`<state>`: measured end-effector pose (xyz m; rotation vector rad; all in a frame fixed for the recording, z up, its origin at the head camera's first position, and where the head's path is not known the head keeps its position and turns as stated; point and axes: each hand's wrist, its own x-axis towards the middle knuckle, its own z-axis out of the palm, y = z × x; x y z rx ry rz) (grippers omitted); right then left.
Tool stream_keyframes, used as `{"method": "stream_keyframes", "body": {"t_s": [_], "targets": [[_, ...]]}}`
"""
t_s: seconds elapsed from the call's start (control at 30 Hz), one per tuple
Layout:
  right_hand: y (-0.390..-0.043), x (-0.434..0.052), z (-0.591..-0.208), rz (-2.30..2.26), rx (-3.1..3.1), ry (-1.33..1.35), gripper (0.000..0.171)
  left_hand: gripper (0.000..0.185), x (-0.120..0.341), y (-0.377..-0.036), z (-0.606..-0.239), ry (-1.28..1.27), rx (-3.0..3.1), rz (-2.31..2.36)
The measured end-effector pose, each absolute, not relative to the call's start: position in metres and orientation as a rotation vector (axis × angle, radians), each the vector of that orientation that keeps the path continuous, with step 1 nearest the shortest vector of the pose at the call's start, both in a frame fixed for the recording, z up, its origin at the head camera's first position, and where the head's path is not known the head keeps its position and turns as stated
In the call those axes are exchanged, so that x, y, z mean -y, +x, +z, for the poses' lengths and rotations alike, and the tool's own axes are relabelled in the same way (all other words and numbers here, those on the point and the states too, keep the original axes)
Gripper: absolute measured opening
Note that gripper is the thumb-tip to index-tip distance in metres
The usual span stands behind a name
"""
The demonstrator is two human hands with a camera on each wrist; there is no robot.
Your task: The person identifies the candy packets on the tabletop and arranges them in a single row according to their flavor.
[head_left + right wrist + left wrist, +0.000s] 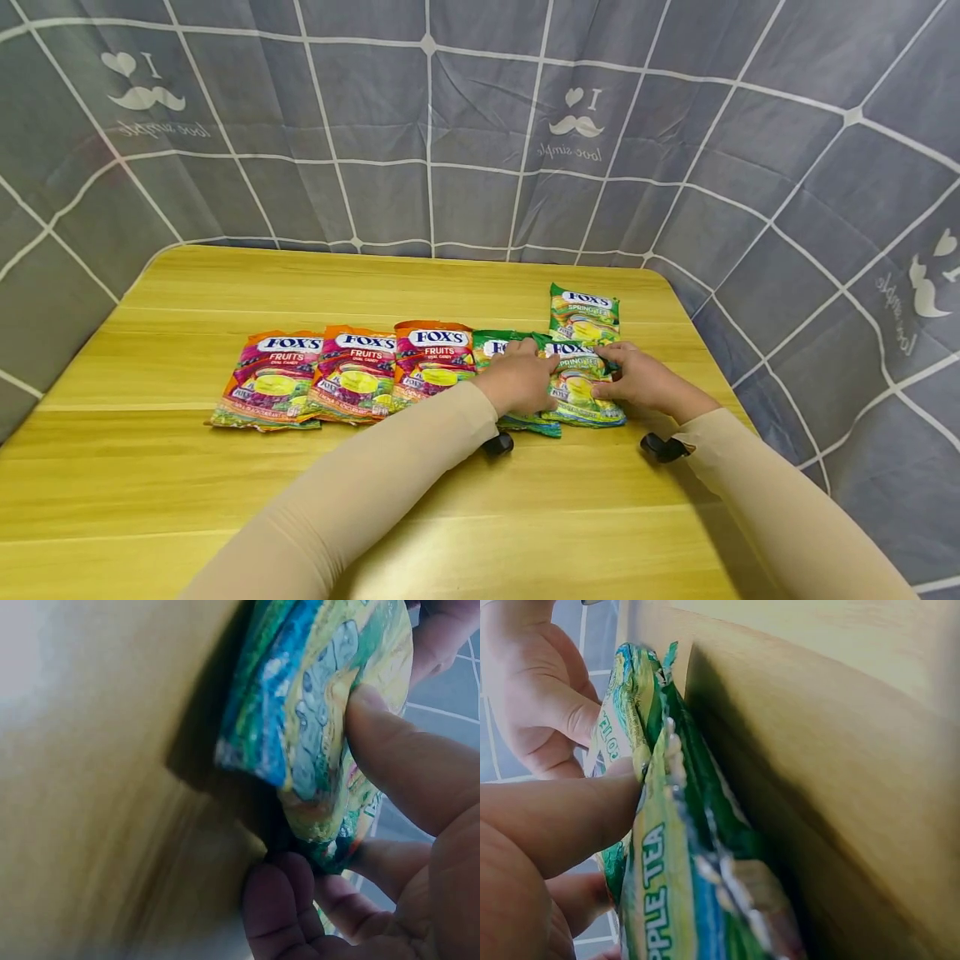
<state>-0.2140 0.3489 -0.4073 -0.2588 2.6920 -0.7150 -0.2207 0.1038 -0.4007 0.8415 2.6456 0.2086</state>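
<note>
Fox's Spring Tea candy bag (581,387), the green one between your hands, is what you are handling; it lies near the right end of a row of candy bags on the yellow wooden table (225,483), with its long axis running away from you and its printed face up. It overlaps the green bag (501,346) to its left, which your left hand mostly hides. Grey checked cloth (375,125) closes in the table on three sides.

Left of you along the row lie three orange Fox's Fruits bags (352,375), edges overlapping. One more Spring Tea bag (584,314) sits alone just beyond the held bag, nearer the back edge.

Both hands are equally close, one on each side of the bag. Your left hand (519,379) has it by the left edge near the top; in the left wrist view the thumb (570,817) presses against the face of the bag (660,847). Your right hand (637,382) takes the right edge: in the right wrist view the thumb (405,750) lies on the printed face of the bag (330,712) and the fingers (277,900) curl under it, so that side is lifted off the wood. Both grips are narrow pinches closed on the bag.
</note>
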Motion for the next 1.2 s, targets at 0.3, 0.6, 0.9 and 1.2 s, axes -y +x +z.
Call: {"method": "stream_keyframes", "body": {"t_s": [0.3,0.6,0.9,1.2], "targets": [[-0.2171,-0.3496,-0.4069,-0.656,-2.682,-0.297,0.086,0.079,-0.1056,-0.2235,-0.3986,0.858,-2.656,0.177],[-0.2178,-0.3498,-0.4068,-0.619,-2.689,-0.303,0.083,0.079,-0.1071,-0.2246,-0.3980,0.860,-2.670,0.167],[-0.2165,-0.3481,-0.4061,-0.625,-2.679,-0.300,0.085,0.079,-0.1058,-0.2234,-0.3973,0.859,-2.679,0.173],[-0.2166,-0.3476,-0.4069,-0.626,-2.679,-0.294,0.084,0.078,-0.1055,-0.2234,-0.3979,0.861,-2.681,0.182]]}}
